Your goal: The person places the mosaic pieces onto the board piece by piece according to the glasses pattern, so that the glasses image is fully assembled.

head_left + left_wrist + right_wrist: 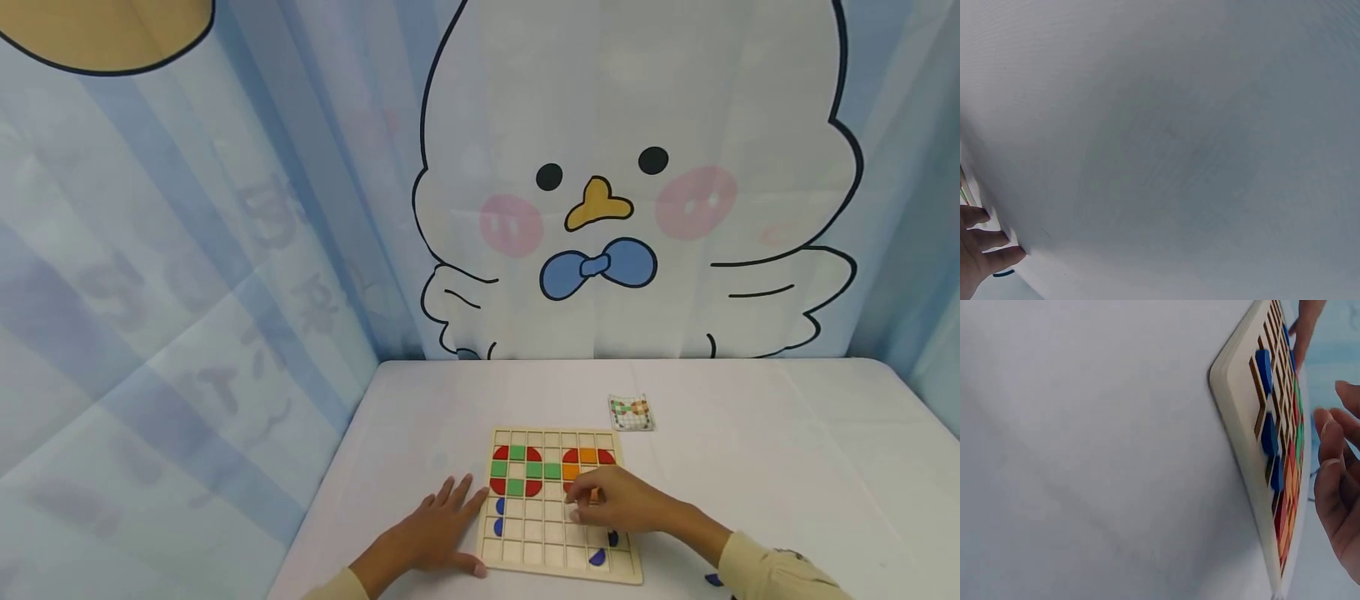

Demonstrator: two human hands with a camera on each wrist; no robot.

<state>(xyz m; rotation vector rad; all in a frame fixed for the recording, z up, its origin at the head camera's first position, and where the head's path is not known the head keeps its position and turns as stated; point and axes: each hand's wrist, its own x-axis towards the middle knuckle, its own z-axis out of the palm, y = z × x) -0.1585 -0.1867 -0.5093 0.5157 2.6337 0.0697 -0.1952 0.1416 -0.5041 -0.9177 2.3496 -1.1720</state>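
A wooden grid board [534, 532] lies on the table with coloured pieces set in its cells. Green squares [517, 452] and red quarter-rounds [501, 452] make a ring at the upper left, with orange squares [588, 456] at the upper right. Blue pieces [498, 527] sit at the left side and lower right. My left hand [438, 529] rests flat with fingers spread along the board's left edge. Over the board's right half hovers my right hand [618, 500], fingers loosely bent, thumb and fingertips apart with nothing seen between them. It hides some cells beneath.
A small pattern card [632, 412] lies behind the board on the white table [750, 433]. A loose blue piece [713, 579] is near the right sleeve [772, 571]. A printed curtain [480, 317] hangs behind the table.
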